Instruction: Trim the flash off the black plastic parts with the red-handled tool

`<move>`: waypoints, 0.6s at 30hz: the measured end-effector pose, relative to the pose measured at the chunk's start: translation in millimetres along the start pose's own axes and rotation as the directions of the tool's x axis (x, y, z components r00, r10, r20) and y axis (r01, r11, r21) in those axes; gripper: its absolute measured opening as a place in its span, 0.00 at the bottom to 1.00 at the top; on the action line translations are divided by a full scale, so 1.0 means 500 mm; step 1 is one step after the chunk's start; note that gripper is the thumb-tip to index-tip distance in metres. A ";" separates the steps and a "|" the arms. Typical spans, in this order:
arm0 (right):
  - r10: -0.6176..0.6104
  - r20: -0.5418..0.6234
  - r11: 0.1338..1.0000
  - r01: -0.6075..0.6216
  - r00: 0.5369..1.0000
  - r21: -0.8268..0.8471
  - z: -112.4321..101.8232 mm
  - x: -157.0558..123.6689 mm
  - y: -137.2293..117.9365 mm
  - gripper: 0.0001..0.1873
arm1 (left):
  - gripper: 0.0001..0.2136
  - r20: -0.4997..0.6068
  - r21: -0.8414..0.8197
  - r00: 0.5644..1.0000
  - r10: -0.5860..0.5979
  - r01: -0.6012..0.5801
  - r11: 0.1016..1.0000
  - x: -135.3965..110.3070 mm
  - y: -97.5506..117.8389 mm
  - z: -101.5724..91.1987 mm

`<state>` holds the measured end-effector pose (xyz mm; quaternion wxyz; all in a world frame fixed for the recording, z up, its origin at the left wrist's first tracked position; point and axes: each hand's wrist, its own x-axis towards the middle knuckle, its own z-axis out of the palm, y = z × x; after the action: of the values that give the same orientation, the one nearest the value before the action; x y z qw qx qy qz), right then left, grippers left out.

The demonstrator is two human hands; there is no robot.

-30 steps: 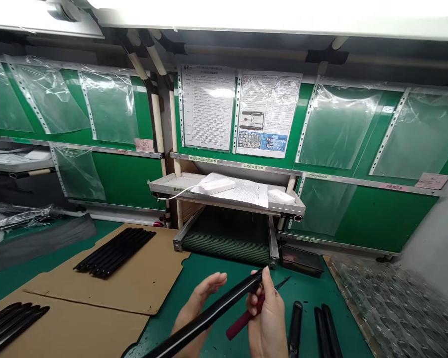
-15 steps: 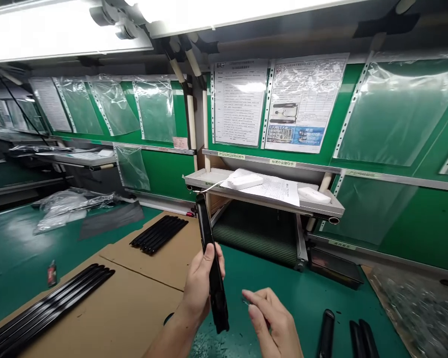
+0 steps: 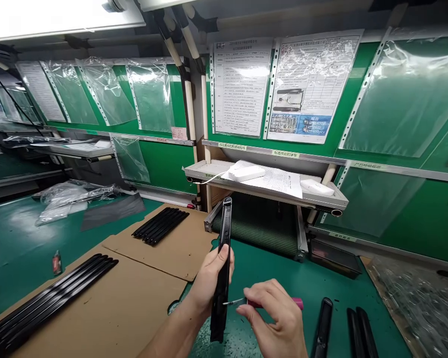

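Note:
My left hand (image 3: pixel 209 281) grips a long black plastic strip (image 3: pixel 223 248) and holds it nearly upright over the green bench, its top end near the small conveyor. My right hand (image 3: pixel 276 318) holds a red-handled tool (image 3: pixel 294 302) whose thin metal tip (image 3: pixel 231 302) touches the strip's lower part. The strip's bottom end hangs below my left palm.
Rows of black strips lie on cardboard sheets at left (image 3: pixel 52 296) and further back (image 3: pixel 160 224). More black strips (image 3: pixel 323 323) lie at lower right. A conveyor belt (image 3: pixel 261 226) runs under a shelf (image 3: pixel 332 201) ahead. Bubble wrap (image 3: pixel 418 303) covers the right side.
The view swung left. The strip went from slanted low across both hands to upright in my left hand. My right hand let go of its end and brought the red tool's tip against it.

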<state>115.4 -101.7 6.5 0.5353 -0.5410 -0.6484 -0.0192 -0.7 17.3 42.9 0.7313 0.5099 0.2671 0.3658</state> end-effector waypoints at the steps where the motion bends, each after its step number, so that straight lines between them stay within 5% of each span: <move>1: -0.046 -0.050 0.999 0.045 0.998 -0.026 0.003 -0.001 -0.003 0.09 | 0.20 0.027 -0.011 0.999 -0.031 0.031 0.999 0.000 -0.002 0.001; 6: -0.193 -0.338 0.978 0.151 0.921 -0.147 0.007 0.002 -0.012 0.18 | 0.21 0.198 -0.038 0.961 -0.191 0.202 0.979 -0.009 -0.027 0.019; 9: 0.017 -0.410 0.994 -0.059 0.912 -0.091 0.003 0.013 0.005 0.14 | 0.19 0.255 -0.071 0.943 -0.212 0.237 0.969 -0.013 -0.043 0.026; 11: 0.388 -0.290 0.922 -0.371 0.875 0.114 0.006 0.018 0.021 0.14 | 0.18 0.299 -0.104 0.938 -0.177 0.216 0.971 -0.013 -0.044 0.027; 13: 0.638 -0.032 0.745 -0.606 0.770 0.278 0.016 0.016 0.031 0.25 | 0.17 0.326 -0.128 0.935 -0.137 0.187 0.974 -0.013 -0.037 0.025; 15: 0.682 0.198 0.627 -0.703 0.704 0.336 0.031 0.004 0.032 0.30 | 0.17 0.306 -0.146 0.940 -0.152 0.204 0.968 -0.016 -0.028 0.023; 18: 0.616 0.412 0.604 -0.738 0.672 0.301 0.047 -0.031 0.032 0.30 | 0.15 0.222 -0.144 0.957 -0.186 0.221 0.965 -0.023 -0.018 0.016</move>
<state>108.6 -91.7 -23.4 0.5176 -0.6075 -0.4434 0.4080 1.0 1.6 37.6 0.8290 0.4517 0.2094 0.2547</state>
